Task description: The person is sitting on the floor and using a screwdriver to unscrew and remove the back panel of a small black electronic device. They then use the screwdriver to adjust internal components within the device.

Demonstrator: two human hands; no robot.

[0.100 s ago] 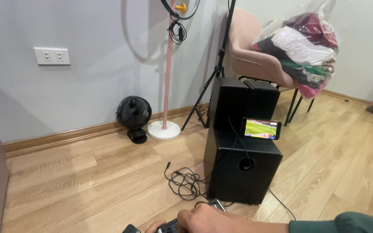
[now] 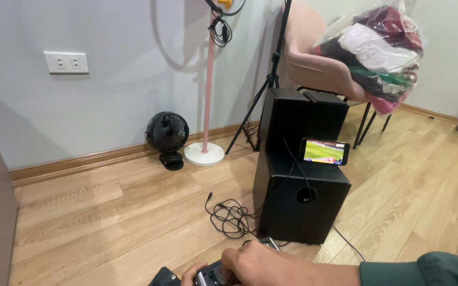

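- Pale wooden plank floor meets a grey-blue wall along a wood skirting; matte paint, white double socket
- Pink padded chair carries a clear bag of clothes
- Black box speakers, smooth-sided; a phone with a lit green screen stands on the front one; tangled black cable beside it
- Pink lamp pole on a round white base; small black fan
- Right hand lies curled over a dark game controller at the bottom edge; left hand shows only fingertips gripping its side
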